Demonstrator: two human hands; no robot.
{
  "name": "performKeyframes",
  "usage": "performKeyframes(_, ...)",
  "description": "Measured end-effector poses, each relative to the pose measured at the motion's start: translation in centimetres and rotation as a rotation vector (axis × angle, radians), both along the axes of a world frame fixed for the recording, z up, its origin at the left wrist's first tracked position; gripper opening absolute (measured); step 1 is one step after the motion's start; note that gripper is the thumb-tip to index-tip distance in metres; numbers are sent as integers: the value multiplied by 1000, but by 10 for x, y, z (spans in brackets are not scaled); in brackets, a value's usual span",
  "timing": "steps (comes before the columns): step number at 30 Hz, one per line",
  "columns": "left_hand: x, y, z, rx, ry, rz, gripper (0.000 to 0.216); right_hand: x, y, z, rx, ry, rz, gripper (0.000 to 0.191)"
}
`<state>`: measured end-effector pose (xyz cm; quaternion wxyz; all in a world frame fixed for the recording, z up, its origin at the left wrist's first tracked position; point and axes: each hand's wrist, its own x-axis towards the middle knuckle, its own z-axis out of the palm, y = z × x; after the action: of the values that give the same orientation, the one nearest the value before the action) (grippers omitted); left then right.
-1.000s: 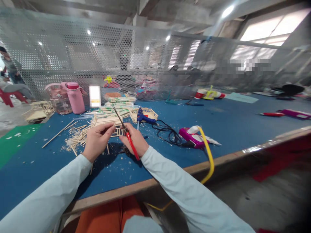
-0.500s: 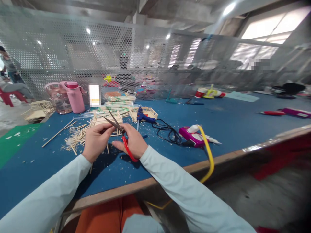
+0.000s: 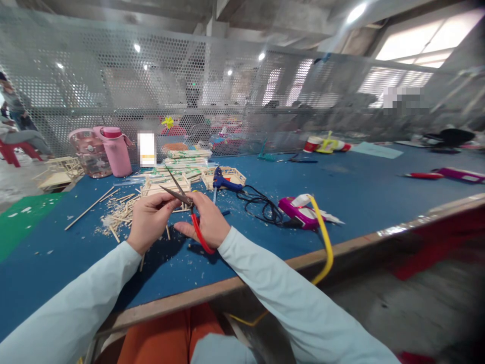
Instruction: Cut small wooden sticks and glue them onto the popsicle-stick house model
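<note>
My right hand (image 3: 206,220) grips red-handled scissors (image 3: 188,212) whose dark blades are spread apart and point up and left. My left hand (image 3: 148,221) is closed in a pinch right at the blades; what it pinches is too small to make out. Both hands hover above the blue table (image 3: 359,192). Just behind them stands a small frame of wooden sticks (image 3: 162,186), and loose stick offcuts (image 3: 119,215) lie scattered to the left.
A blue glue gun (image 3: 224,183) with a black cord lies behind the hands, a purple and white tool (image 3: 301,211) with a yellow hose to the right. Pink bottles (image 3: 115,150) and stacked sticks (image 3: 187,156) stand by a perforated metal screen. A person sits far left.
The scissor blades, together and pointing up a second ago, have opened and tilted left toward my left hand's pinch. Both hands have stayed in place since half a second ago.
</note>
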<state>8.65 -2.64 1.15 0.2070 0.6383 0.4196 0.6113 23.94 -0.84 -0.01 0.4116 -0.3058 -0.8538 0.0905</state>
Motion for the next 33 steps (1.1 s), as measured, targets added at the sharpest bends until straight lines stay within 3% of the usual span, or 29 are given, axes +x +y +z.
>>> performKeyframes(12,1,-1,1,-79,-82,-105,17,2,0,1,96,-27,-86,58)
performKeyframes(17,4,-3,2,-132,-134,-157,19,2,0,0,87,31,-52,48)
performKeyframes(23,8,-1,-1,-214,-188,-174,29,2,-3,0,-41,59,-70,26)
performKeyframes(33,7,-2,4,-174,-226,-109,30,1,2,1,22,44,-85,51)
